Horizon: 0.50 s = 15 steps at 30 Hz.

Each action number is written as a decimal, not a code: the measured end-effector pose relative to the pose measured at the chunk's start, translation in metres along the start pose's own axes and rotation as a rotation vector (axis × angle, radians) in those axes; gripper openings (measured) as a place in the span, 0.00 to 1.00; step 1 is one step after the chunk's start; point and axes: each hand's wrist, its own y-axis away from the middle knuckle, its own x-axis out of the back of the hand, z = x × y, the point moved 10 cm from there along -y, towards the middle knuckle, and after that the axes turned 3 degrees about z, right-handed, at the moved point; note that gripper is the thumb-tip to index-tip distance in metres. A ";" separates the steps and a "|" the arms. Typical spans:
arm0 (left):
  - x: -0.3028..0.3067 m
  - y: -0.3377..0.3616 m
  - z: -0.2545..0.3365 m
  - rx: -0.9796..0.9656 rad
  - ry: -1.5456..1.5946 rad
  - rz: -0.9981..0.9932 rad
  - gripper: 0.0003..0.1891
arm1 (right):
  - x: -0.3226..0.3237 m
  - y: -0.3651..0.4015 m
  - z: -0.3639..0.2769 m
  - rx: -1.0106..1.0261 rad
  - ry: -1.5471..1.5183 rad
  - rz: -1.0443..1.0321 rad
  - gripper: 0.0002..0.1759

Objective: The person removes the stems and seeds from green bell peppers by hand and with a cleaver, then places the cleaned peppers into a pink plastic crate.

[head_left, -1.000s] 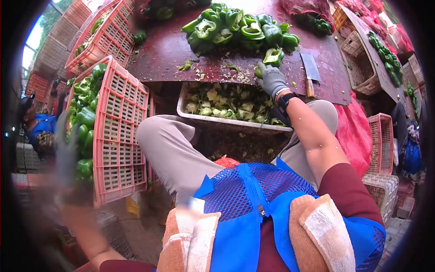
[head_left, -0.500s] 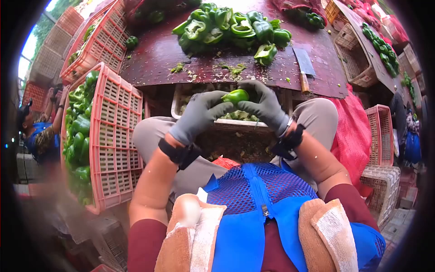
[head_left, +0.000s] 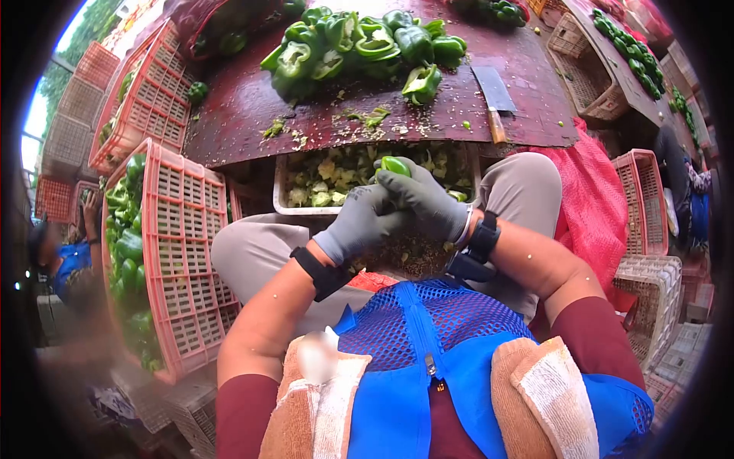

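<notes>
Grey gloves cover both of my hands. The fingers of my right hand [head_left: 423, 200] wrap around a green bell pepper [head_left: 395, 165], whose upper part shows above them. Pressed against the right hand from the lower left, my left hand [head_left: 362, 223] has curled fingers; whatever they grip is hidden. Both hands are over the near edge of a white tray [head_left: 283, 209] filled with pale green pepper scraps [head_left: 329, 172]. Beyond the tray, cut and whole green peppers [head_left: 359, 46] lie heaped on the dark red board [head_left: 321, 138].
A cleaver [head_left: 495, 92] lies on the board at the right, handle toward me. A pink crate [head_left: 187, 256] of green peppers stands at my left. Right of my knee is a red woven sack [head_left: 585, 206], with crates [head_left: 641, 203] beyond. Another person [head_left: 69, 256] is at far left.
My hands have come together and lower, the right crossing over the left with the pepper turned in its fingers. More of the scrap tray shows. The whole view has shifted slightly.
</notes>
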 end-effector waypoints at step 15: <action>0.039 -0.194 0.033 -0.383 -1.257 0.230 0.47 | 0.187 -0.061 -0.058 0.251 -0.164 0.612 0.12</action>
